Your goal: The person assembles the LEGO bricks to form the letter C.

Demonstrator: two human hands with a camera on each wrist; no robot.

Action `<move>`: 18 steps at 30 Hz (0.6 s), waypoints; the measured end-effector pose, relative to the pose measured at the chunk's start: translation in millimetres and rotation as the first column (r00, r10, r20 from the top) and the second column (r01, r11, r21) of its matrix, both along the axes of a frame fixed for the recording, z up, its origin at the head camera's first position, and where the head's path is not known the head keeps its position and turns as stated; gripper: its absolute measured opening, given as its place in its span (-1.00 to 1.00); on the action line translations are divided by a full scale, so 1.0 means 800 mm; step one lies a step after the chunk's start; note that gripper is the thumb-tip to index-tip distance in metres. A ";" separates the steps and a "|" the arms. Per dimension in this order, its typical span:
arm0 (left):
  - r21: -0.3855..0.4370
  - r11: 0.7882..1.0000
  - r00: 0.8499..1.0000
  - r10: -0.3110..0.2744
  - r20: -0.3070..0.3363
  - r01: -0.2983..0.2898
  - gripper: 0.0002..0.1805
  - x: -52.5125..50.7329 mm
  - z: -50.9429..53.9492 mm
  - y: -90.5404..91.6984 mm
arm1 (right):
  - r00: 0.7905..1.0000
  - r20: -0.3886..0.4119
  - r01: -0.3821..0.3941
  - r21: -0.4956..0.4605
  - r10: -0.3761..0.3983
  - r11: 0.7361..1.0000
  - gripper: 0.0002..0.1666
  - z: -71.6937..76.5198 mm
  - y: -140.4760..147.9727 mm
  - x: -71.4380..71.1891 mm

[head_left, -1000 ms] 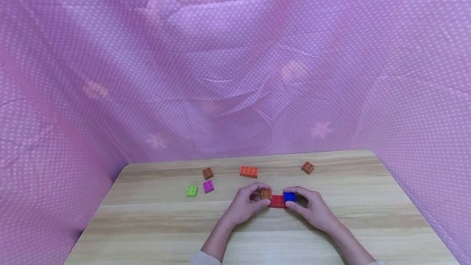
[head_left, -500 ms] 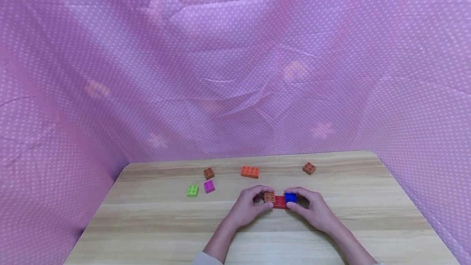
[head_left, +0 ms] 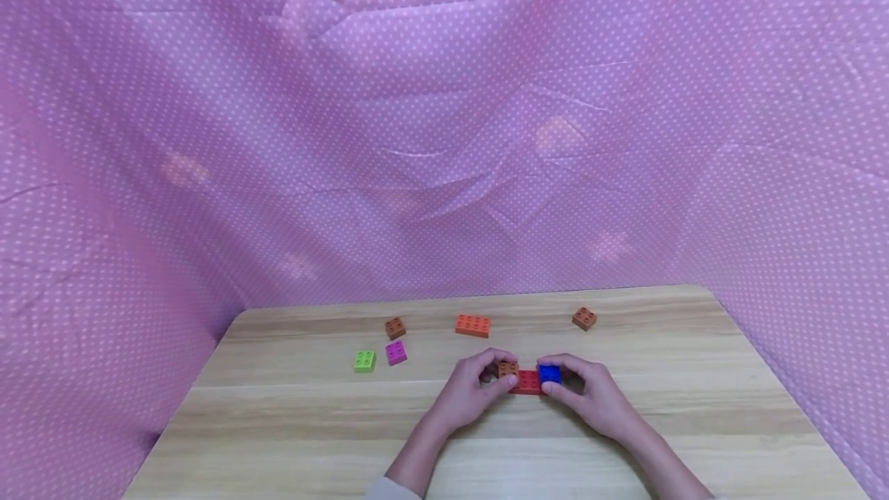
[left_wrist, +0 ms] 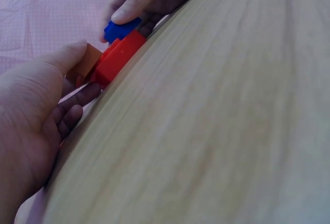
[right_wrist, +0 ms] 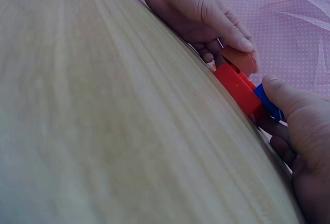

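A long red building brick (head_left: 529, 382) lies on the table in front of the person. My left hand (head_left: 463, 392) pinches a small brown brick (head_left: 508, 370) between thumb and fingers at the red brick's left end. In the left wrist view this brown brick (left_wrist: 85, 63) looks tilted against the red brick (left_wrist: 119, 59); whether its studs are joined is unclear. My right hand (head_left: 596, 394) pinches a small blue brick (head_left: 549, 374), which sits on the red brick's right end. In the right wrist view, the thumb partly covers the blue brick (right_wrist: 268, 103).
Farther back lie an orange brick (head_left: 473, 326), a brown brick (head_left: 584, 319) to the right, and another brown brick (head_left: 395, 328) to the left. Near that one are a magenta brick (head_left: 396, 353) and a lime green brick (head_left: 364, 362). A dotted pink cloth (head_left: 444, 137) hangs behind the wooden table (head_left: 292, 430).
My left hand has shifted slightly to the right with the brown brick, over the red brick's left end. The right hand keeps its hold on the blue brick, nearly still.
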State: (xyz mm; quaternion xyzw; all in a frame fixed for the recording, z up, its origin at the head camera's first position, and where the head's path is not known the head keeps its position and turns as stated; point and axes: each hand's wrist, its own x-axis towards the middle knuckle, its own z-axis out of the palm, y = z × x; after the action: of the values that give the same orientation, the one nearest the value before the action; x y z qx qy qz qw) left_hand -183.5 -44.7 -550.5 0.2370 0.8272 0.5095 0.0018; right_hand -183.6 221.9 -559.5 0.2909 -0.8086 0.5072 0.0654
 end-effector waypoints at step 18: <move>-0.005 0.999 0.999 0.042 -0.001 -0.042 -0.64 0.004 0.006 0.004 | 1.000 0.006 -0.004 0.003 0.004 1.000 -0.60 0.004 -0.002 0.003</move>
State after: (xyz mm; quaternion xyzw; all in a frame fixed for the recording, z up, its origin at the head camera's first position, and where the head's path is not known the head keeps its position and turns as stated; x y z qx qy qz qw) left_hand -180.4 -41.3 -545.3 0.2197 0.8333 0.5073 -0.0089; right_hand -181.1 220.5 -556.3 0.2909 -0.8090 0.5071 0.0617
